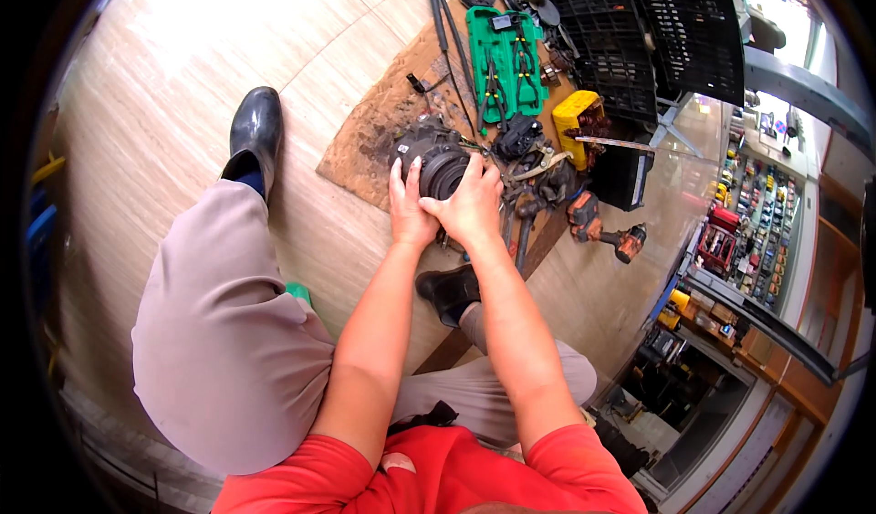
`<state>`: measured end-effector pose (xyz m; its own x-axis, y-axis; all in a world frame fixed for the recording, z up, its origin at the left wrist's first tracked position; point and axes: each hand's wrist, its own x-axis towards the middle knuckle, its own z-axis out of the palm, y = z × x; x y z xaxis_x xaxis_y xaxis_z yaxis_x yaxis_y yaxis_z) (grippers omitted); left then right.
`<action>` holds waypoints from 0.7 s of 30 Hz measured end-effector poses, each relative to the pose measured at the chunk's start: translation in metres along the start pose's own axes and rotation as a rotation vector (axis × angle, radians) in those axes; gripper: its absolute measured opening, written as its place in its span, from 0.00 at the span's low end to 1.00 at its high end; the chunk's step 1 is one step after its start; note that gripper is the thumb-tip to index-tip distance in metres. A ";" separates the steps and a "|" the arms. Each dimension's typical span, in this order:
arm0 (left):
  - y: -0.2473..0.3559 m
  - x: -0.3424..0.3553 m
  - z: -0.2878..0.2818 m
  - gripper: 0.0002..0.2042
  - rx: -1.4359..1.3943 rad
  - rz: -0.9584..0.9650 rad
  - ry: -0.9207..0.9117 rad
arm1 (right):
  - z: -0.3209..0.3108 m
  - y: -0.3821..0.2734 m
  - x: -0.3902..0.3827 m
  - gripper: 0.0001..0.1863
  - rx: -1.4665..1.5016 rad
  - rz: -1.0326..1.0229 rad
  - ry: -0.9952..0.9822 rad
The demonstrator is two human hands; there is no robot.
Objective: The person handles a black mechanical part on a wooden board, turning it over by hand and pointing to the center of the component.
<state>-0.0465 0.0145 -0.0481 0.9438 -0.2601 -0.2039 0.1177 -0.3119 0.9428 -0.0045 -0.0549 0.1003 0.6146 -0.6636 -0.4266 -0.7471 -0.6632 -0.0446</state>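
Note:
A dark, greasy car air-conditioning compressor (427, 136) lies on a stained cardboard sheet (358, 162) in front of me, its round ribbed pulley (442, 173) facing my hands. The fingers of my left hand (412, 211) curl against the pulley's left side. On the right side, my right hand (468, 205) wraps the pulley's rim, its thumb reaching across toward the left hand. Both palms hide the pulley's near edge. Close to the right hand lie a hammer (526, 215) and a jumble of dark metal parts.
Beyond the compressor lies an open green case (505, 62) of pliers. A yellow spool-like thing (573, 123), an orange-and-black cordless drill (606, 226) and black crates (602, 35) stand to the right. My shoes (256, 123) flank the cardboard. Stocked shelves (757, 208) line the far right.

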 end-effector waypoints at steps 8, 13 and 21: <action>-0.006 -0.003 0.005 0.47 -0.046 0.023 0.032 | 0.002 -0.001 -0.005 0.60 -0.009 -0.011 0.022; -0.004 -0.003 0.007 0.48 -0.002 0.019 0.021 | 0.002 0.009 0.000 0.60 -0.043 -0.142 0.018; -0.007 -0.003 0.008 0.49 -0.028 0.015 0.017 | 0.007 0.014 -0.004 0.63 -0.037 -0.149 0.011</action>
<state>-0.0528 0.0102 -0.0562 0.9505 -0.2491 -0.1857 0.1122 -0.2821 0.9528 -0.0191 -0.0598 0.0952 0.7211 -0.5601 -0.4078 -0.6374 -0.7670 -0.0736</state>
